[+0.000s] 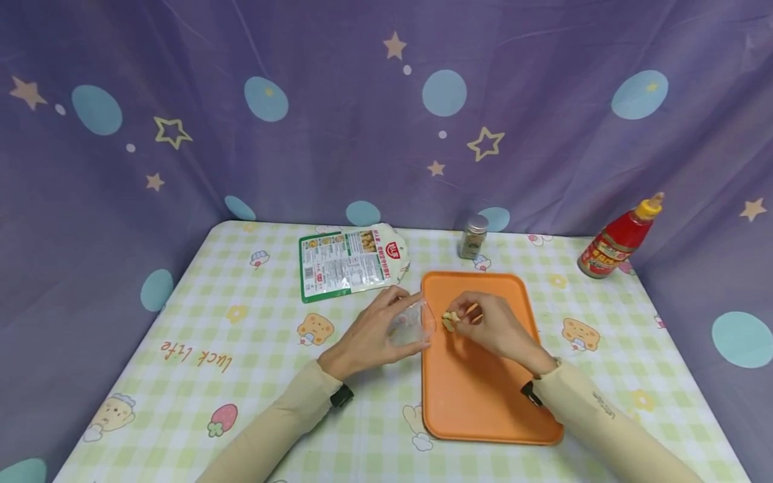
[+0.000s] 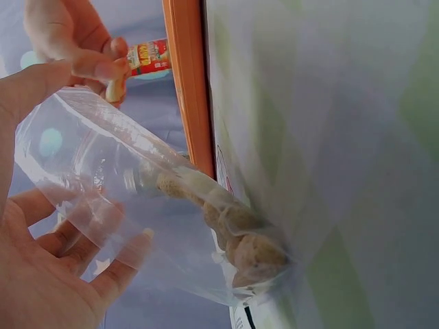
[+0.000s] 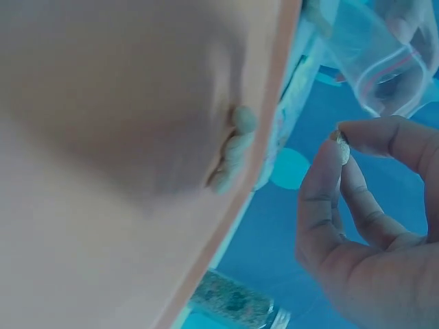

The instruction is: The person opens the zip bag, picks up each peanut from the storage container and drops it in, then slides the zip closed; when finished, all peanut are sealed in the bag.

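Note:
A clear zip bag (image 2: 130,157), its mouth spread wide, is held between the thumb and fingers of my left hand (image 1: 377,332), at the left edge of the orange tray (image 1: 483,409). Several unshelled peanuts (image 2: 250,257) lie in the bottom of the bag, as the left wrist view shows. Over the tray, my right hand (image 1: 492,325) pinches one peanut (image 3: 343,148) between thumb and index finger. Beneath it, a few more peanuts (image 3: 233,149) sit in a row on the tray near its rim.
Behind the left hand a white and green food packet (image 1: 347,261) lies flat. A small spice jar (image 1: 473,238) stands beyond the tray, and a red sauce bottle (image 1: 616,241) with a yellow cap is at the back right. The checked tablecloth (image 1: 199,396) covers the table.

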Motion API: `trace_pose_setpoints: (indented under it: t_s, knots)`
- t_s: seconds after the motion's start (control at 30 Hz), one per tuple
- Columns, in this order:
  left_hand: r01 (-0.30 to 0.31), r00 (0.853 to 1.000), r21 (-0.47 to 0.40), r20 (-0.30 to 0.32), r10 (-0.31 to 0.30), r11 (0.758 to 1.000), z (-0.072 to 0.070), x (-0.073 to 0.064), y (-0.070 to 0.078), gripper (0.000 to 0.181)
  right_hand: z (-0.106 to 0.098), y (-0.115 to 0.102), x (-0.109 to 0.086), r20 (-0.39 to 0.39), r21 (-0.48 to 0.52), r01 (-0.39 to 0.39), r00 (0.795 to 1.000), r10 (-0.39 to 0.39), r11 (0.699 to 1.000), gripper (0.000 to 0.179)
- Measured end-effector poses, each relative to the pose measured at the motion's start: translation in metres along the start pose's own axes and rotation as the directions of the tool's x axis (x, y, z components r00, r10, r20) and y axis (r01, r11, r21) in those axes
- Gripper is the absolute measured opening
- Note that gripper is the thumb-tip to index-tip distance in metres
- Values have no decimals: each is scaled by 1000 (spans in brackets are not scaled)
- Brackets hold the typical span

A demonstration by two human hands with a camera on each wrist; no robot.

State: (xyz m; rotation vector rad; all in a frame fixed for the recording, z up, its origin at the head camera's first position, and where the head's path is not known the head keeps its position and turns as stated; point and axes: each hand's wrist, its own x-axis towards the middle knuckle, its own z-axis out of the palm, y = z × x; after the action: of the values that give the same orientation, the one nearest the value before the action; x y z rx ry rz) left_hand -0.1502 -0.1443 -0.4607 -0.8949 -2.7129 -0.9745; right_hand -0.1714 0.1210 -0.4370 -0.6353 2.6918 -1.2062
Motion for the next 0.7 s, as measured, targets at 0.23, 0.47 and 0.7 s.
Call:
trace_pose_setpoints:
  t_s: [0.23,0.47,0.7]
  knots:
    - [0,1000,3,3,0,1000,0,0,1,81,3,-15,3,-11,45,54,998,-54,998,19]
    - [-13,1000,9,-13,13,1000,-1,1,1,80,8,-28,4,-17,87,85,996,-84,993,24]
    - [-9,1000,-10,-21,9,1000,-2,1,1,80,16,-38,4,12,153,100,995,-103,983,23]
